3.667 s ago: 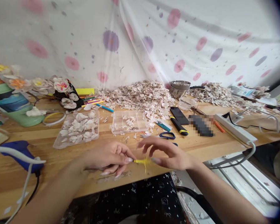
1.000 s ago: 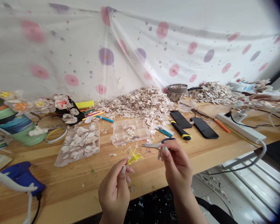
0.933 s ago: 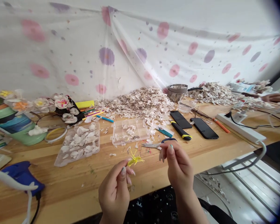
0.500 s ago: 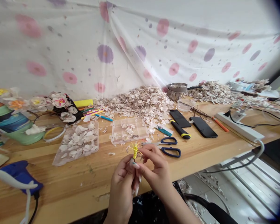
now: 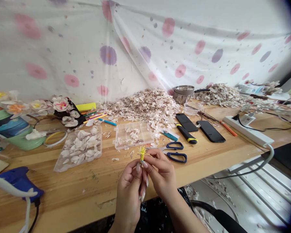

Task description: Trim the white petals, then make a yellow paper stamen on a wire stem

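Observation:
A small yellow flower centre (image 5: 142, 154) with frayed stamen-like tips stands upright on a thin dark stem between my hands. My left hand (image 5: 129, 183) pinches the stem from below, its fingers closed. My right hand (image 5: 160, 170) has thumb and fingers closed at the base of the yellow part, where a thin yellow strand reaches toward the fingers. Scissors (image 5: 176, 157) with dark blue handles lie just behind my right hand. Beyond my hands is a clear compartment box (image 5: 147, 137) with a few pale petals in it.
A shallow tray (image 5: 60, 165) of pale petals lies to the left. A blue glue gun (image 5: 21, 183) is at the near left. Behind rises a large petal heap (image 5: 147, 105). Two phones (image 5: 210, 131), a black-yellow cutter (image 5: 187, 134) and a power strip (image 5: 249, 131) lie on the right.
The yellow flower centre has turned a little and stands straighter, its tips gathered closer together. My right thumb has moved up against its base. Both hands keep their grip.

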`<state>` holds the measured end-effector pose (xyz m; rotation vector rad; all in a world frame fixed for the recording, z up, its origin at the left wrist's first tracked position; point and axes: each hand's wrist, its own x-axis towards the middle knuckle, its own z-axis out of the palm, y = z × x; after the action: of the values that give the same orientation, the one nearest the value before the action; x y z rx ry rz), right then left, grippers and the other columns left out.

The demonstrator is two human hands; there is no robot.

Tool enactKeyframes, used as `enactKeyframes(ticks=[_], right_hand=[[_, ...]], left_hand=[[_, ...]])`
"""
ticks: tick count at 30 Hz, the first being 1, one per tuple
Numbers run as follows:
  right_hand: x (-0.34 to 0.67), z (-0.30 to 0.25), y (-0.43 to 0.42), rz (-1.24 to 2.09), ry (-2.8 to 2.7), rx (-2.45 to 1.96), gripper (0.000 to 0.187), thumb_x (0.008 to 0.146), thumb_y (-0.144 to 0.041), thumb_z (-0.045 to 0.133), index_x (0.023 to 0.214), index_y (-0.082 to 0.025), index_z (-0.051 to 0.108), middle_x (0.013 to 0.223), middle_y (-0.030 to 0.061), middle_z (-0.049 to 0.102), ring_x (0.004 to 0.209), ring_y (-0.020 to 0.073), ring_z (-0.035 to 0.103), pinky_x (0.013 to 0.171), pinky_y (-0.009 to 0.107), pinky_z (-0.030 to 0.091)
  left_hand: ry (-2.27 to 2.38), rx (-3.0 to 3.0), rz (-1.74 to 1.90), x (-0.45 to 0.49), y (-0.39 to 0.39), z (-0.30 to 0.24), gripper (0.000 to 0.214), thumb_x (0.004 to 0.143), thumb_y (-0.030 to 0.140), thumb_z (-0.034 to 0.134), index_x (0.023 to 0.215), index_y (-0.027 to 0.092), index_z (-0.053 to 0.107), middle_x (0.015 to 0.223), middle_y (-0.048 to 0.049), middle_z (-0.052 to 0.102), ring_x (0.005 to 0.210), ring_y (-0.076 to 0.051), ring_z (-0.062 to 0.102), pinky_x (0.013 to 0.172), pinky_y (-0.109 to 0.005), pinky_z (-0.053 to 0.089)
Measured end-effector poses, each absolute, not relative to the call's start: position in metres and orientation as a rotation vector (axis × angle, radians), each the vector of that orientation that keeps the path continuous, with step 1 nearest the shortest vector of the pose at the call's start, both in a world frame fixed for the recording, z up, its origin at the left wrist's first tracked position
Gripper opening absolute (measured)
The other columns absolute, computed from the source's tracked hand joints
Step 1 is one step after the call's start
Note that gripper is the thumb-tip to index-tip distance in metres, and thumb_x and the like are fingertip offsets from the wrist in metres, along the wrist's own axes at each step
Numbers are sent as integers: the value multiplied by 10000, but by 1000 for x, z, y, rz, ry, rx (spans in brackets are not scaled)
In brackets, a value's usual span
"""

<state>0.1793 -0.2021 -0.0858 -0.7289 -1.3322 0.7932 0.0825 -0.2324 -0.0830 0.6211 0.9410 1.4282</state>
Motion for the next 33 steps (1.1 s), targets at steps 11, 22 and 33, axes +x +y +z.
enactKeyframes(ticks=[11,22,33], right_hand=[[182,-93,-197,966,-1265,-699,190,884,-281,665,1019,-339,785,959,57,666,941,198,619,836,342,509],[196,-92,-189,1148,-605,-629,183,832,-383,667,925,-228,638,743,1,551,569,114,463,525,250,415],[219,-95,-201,1543,-432,351,207,856,-146,613,662,-214,639,510,-83,437,381,29,260,376,114,259]], left_hand=[[880,571,1408,84,-228,-75,409,637,454,856,874,170,682,460,79,508,351,-12,302,356,-117,245],[809,528,1475,70,-228,-70,327,718,346,827,951,226,633,529,91,550,352,-5,340,380,-123,253],[733,462,1456,61,-220,-79,262,698,306,847,843,185,666,532,78,529,421,-39,470,403,-133,346]])
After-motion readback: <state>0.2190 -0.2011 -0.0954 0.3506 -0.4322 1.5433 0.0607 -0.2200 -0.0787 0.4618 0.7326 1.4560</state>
